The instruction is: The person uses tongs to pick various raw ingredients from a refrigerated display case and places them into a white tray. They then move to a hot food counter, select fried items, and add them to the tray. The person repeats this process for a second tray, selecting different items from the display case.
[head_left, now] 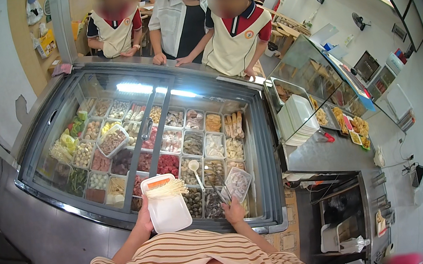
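My left hand (144, 217) is closed on the edge of a white foam tray (172, 217) above the near side of a chilled display case (72, 203). A bunch of enoki mushrooms (168, 190) lies across the tray's far half, beside a flat orange piece (157, 183). To the right, my right hand (234, 212) grips metal tongs (220, 188), whose tips point into the case over tubs of dark food. Close by them is a tilted clear tub of pale food (238, 184). A white ladle (195, 170) rests among the tubs.
Sliding glass with a grey frame bar (152, 130) covers part of the case. Several people stand behind it, one child (242, 45) leaning on its far edge. At right, a steel counter (329, 153) carries stacked white trays (298, 119) and fried food (354, 126) behind glass.
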`<state>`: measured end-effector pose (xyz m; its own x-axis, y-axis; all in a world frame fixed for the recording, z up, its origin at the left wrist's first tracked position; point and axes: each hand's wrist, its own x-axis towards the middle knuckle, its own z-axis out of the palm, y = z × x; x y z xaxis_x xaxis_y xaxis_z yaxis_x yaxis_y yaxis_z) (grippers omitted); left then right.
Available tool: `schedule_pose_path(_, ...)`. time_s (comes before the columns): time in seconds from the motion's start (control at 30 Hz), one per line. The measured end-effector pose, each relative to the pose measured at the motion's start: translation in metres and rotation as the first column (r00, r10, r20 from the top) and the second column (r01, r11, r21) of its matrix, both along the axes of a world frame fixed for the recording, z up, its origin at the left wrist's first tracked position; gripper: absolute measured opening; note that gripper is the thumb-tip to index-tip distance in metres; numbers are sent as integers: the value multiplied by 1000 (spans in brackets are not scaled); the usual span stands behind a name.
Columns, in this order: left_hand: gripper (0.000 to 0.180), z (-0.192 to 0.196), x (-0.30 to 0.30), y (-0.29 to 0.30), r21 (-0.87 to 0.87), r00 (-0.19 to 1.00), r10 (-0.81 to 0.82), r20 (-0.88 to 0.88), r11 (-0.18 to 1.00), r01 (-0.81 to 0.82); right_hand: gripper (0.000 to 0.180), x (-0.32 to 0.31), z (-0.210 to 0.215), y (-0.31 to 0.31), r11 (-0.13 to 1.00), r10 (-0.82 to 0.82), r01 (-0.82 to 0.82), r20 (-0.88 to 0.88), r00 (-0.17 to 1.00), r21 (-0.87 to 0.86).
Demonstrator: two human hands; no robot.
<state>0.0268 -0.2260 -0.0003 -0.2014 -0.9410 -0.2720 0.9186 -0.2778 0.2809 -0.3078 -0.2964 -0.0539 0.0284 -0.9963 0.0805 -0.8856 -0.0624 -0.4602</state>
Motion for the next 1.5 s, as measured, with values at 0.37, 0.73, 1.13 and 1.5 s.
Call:
schedule_pose_path(0.37, 71, -10, 1, -1, 38, 1000, 9, 29, 999, -11, 45, -2, -3, 0, 1000, -3, 3, -19, 1000, -4)
schedule_pose_path(0.73, 70, 2, -2, 0, 40, 998, 38, 47, 998, -40, 43, 0, 2, 1, 999, 30, -30, -50, 998, 13)
schedule_pose_path(1.13, 71, -3, -1, -3, 46, 1000, 31, 3, 998, -31, 45, 2, 6, 1, 999, 34, -33, -46, 998, 27)
schedule_pose_path(1.5, 74, -5, 0, -3, 83, 1000, 24, 6, 996, -24, 51, -1, -4, 0, 999, 47, -48, -51, 998, -22)
